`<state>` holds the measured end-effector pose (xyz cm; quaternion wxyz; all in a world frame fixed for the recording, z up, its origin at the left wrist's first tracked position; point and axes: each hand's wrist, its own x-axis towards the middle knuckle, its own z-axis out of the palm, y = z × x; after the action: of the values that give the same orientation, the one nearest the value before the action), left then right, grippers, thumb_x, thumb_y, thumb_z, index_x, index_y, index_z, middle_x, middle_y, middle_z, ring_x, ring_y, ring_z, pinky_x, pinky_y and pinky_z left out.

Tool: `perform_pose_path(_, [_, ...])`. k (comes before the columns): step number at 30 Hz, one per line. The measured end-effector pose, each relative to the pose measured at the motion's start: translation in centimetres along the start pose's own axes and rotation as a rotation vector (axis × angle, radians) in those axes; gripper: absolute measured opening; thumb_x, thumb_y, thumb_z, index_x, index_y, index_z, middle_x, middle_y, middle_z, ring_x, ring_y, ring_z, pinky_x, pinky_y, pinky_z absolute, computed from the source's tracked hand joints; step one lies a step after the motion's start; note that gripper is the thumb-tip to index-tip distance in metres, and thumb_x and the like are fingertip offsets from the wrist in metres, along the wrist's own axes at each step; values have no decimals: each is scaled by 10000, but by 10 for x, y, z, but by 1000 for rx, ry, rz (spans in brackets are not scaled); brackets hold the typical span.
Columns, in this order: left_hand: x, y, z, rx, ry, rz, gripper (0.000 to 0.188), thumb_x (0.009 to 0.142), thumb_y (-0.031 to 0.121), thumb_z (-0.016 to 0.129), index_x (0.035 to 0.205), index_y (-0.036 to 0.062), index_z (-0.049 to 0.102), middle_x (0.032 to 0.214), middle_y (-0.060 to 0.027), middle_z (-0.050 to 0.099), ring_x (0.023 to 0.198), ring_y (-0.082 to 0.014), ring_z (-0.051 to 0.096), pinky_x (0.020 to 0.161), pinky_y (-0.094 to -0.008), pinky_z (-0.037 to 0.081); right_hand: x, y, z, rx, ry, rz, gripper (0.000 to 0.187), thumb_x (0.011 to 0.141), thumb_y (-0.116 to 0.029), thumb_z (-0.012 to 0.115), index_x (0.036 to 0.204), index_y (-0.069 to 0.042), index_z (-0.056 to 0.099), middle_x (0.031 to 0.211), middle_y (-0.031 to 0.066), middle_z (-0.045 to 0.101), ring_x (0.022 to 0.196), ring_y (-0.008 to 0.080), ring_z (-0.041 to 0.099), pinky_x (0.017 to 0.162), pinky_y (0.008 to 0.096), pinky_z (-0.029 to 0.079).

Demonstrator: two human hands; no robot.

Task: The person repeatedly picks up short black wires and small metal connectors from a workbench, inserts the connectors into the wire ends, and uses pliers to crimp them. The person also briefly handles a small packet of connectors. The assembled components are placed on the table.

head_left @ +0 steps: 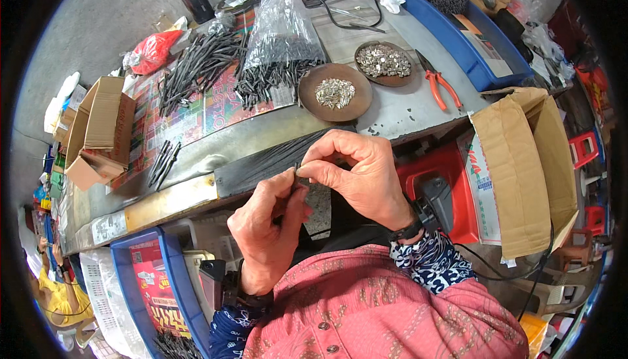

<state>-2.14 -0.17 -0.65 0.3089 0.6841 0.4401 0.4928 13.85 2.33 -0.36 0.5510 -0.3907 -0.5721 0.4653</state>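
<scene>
My left hand [268, 228] and my right hand [360, 176] meet just off the near edge of the table, both closed in a pinch. A small dark piece shows at their fingertips, mostly hidden and too small to name. Beyond my hands a brown round dish [307, 101] holds small silvery metal pieces [335, 93]. Another dark dish [413, 74] to its right holds flat shiny metal bits [383, 61]. Several thin black strips [163, 163] lie on the table to the left of my hands.
Red-handled pliers [439, 87] lie right of the dishes. Black strips [203, 65] are heaped beside a clear plastic bag [281, 22]. A long blue tray [464, 45], cardboard boxes [513, 169] and a blue crate [121, 274] surround me. At far left sits a person in yellow [62, 297].
</scene>
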Motion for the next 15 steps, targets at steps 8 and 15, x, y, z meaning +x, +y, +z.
perform_pose_path(8, [-1, 3, 0, -148, -22, -97, 168, 883, -98, 599, 1044, -56, 582, 808, -79, 657, 647, -94, 629, 556, -216, 532, -3, 2, 1, -178, 17, -265, 108, 812, 14, 703, 895, 7, 634, 842, 55, 653, 715, 94, 598, 638, 231, 491])
perform_pose_path(15, [-1, 0, 0, -188, 5, -109, 160, 882, -80, 618, 1037, -51, 591, 808, -69, 664, 650, -80, 640, 555, -211, 536, -2, 8, 13, -437, 162, -566, 133, 789, 41, 693, 895, -3, 624, 835, 95, 655, 685, 177, 633, 606, 277, 514])
